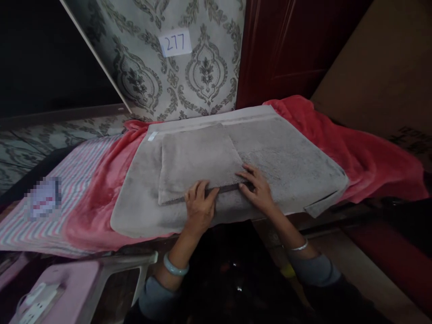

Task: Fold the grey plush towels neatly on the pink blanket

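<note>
A small, roughly square piece of grey plush cloth [199,157] lies flat on a larger grey cloth [286,153]. Along its near edge runs a dark strip [229,186]; whether this is a zip or an opening I cannot tell. My left hand [200,208] grips that edge left of the strip's middle, fingers bent on top and thumb pointing right. At the near right corner, my right hand [258,188] pinches the edge, its thumb against the dark strip and its fingers on the cloth. The fabric between thumbs and fingers is partly hidden.
A red blanket [367,153] and a striped cloth [77,166] cover the surface beneath. A dark screen [50,54] stands at the back left. In front are a pink stool [67,283] with a power strip [38,306] on it. A cardboard panel [381,67] leans at right.
</note>
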Action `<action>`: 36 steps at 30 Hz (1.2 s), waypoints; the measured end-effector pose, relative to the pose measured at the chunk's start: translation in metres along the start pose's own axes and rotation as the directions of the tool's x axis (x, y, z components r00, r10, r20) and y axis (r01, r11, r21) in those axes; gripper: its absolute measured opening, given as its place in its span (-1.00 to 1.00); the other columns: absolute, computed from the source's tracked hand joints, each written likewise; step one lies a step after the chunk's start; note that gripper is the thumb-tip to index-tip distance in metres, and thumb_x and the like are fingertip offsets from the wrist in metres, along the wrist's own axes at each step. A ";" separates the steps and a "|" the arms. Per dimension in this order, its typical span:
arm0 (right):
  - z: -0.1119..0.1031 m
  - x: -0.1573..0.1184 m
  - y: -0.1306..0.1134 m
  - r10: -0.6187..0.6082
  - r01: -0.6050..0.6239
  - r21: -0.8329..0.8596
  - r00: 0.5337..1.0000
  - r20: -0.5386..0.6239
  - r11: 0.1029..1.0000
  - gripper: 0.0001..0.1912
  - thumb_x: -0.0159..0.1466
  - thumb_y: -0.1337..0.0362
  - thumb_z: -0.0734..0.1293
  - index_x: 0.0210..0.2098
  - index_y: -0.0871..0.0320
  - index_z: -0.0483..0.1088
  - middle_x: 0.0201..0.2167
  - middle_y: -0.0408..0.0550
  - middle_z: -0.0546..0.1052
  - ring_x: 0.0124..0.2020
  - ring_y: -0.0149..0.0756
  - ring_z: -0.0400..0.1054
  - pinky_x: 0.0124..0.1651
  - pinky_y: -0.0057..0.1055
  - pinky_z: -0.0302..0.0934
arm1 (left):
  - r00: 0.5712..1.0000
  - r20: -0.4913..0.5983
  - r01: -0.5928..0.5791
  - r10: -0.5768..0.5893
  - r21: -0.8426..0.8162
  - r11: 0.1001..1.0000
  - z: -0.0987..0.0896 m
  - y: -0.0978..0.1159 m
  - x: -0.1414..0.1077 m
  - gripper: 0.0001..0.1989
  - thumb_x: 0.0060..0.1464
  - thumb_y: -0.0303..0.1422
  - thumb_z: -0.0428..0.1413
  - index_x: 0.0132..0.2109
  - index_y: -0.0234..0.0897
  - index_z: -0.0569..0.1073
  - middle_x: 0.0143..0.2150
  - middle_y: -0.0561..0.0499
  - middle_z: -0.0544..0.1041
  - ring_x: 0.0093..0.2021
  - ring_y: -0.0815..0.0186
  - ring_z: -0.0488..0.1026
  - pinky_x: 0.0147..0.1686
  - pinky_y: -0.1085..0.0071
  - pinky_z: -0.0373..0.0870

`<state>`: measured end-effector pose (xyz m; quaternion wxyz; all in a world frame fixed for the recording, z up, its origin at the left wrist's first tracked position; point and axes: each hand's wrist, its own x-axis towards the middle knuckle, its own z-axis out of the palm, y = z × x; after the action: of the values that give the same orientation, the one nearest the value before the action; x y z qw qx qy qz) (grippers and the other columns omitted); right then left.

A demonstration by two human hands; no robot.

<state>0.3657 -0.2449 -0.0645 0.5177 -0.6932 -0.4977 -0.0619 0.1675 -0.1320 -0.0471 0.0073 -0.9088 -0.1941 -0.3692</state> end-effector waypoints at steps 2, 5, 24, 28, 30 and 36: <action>0.003 0.001 0.000 0.025 -0.025 -0.009 1.000 -0.018 1.000 -0.69 0.29 0.14 0.28 -0.04 0.03 0.54 0.13 0.07 0.46 0.16 -0.09 0.33 0.23 -0.02 0.19 | 0.999 0.037 0.032 -0.032 0.017 0.999 0.002 -0.001 0.005 -0.72 0.22 -0.43 0.06 -0.02 -0.09 0.59 0.12 -0.18 0.49 0.15 0.03 0.34 0.08 0.06 0.26; 0.008 0.002 -0.001 0.058 -0.059 -0.012 0.997 -0.051 0.998 -0.71 0.32 0.12 0.27 -0.09 0.01 0.57 0.08 0.05 0.50 0.12 -0.11 0.36 0.20 -0.03 0.23 | 0.992 0.100 0.070 -0.074 0.042 0.997 0.002 0.001 0.013 -0.73 0.24 -0.37 0.05 0.00 -0.13 0.59 0.16 -0.23 0.46 0.16 -0.02 0.33 0.09 0.00 0.26; 0.008 0.005 -0.004 0.046 -0.048 -0.034 0.998 -0.049 0.998 -0.59 0.40 0.00 0.17 -0.03 0.02 0.56 0.04 0.04 0.54 0.09 -0.12 0.40 0.17 -0.10 0.25 | 0.972 0.227 0.027 -0.061 0.147 0.989 0.018 0.023 0.049 -0.78 0.23 -0.39 0.04 -0.28 -0.22 0.59 0.25 -0.22 0.41 0.05 -0.02 0.37 -0.05 -0.02 0.33; 0.004 0.040 0.008 0.067 -0.066 -0.022 0.997 0.036 0.998 -0.50 0.44 0.01 0.08 0.00 0.07 0.56 -0.01 0.04 0.58 0.07 -0.12 0.41 0.19 -0.13 0.22 | 0.990 0.136 0.015 -0.034 0.136 0.991 0.026 0.021 0.043 -0.81 0.22 -0.38 0.09 -0.32 -0.17 0.58 0.21 -0.14 0.46 0.12 -0.03 0.36 0.01 -0.05 0.30; 0.007 0.065 0.015 0.100 -0.091 -0.070 0.985 0.141 0.993 -0.54 0.43 0.06 0.10 0.03 0.07 0.55 0.06 0.02 0.56 0.14 -0.13 0.38 0.25 -0.14 0.17 | 0.990 0.136 0.006 -0.024 0.136 0.991 0.027 0.021 0.042 -0.80 0.22 -0.39 0.08 -0.32 -0.17 0.58 0.23 -0.14 0.46 0.16 -0.04 0.36 0.04 -0.08 0.30; 0.029 0.133 0.027 0.380 -0.298 -0.287 0.878 0.292 0.910 -0.52 0.36 0.24 0.21 0.25 0.17 0.36 0.13 0.06 0.52 0.13 -0.16 0.41 0.17 -0.26 0.25 | 0.992 0.126 -0.057 0.032 0.200 0.978 0.030 0.027 0.047 -0.81 0.21 -0.45 0.09 -0.32 -0.20 0.58 0.28 -0.13 0.42 0.23 -0.01 0.34 0.13 -0.10 0.30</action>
<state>0.4398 -0.1376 -0.0155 0.3411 -0.8260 -0.4390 0.0934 0.2273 -0.1359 -0.0337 0.0966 -0.9282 -0.2107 -0.2909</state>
